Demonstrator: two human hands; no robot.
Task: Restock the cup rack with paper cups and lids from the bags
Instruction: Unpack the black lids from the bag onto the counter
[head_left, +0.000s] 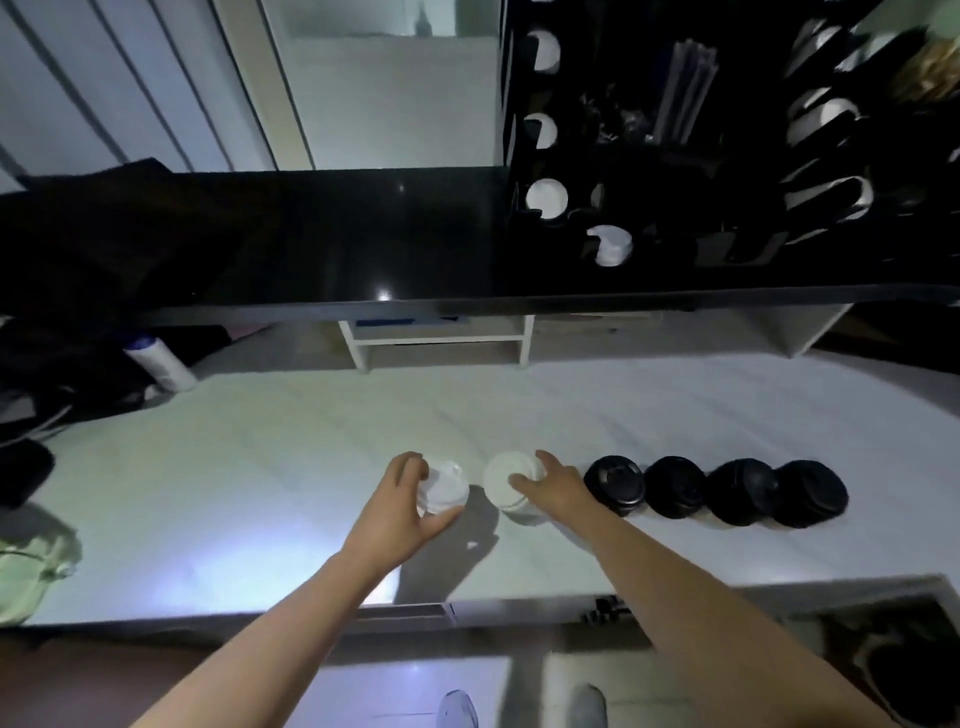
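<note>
Two white stacks of lids sit side by side near the front edge of the white tabletop (260, 467), about midway along it. The left hand (410, 506) has its fingers and thumb curled round the left stack of white lids (444, 486); the right hand (553, 486) grips the right stack of white lids (506, 483) from above and the side. These look light, thin and springy, so a firm squeeze would likely buckle them and a loose one let the nested pieces slide apart; holding low on the sides of each stack seems safest. Just right of the right hand, a row of black lid stacks (717, 493) runs toward the right edge, close enough to knock. The black cup rack (675, 156) stands on the dark shelf (311, 234) above the back edge, to the right. The tabletop left of the hands offers open room.
</note>
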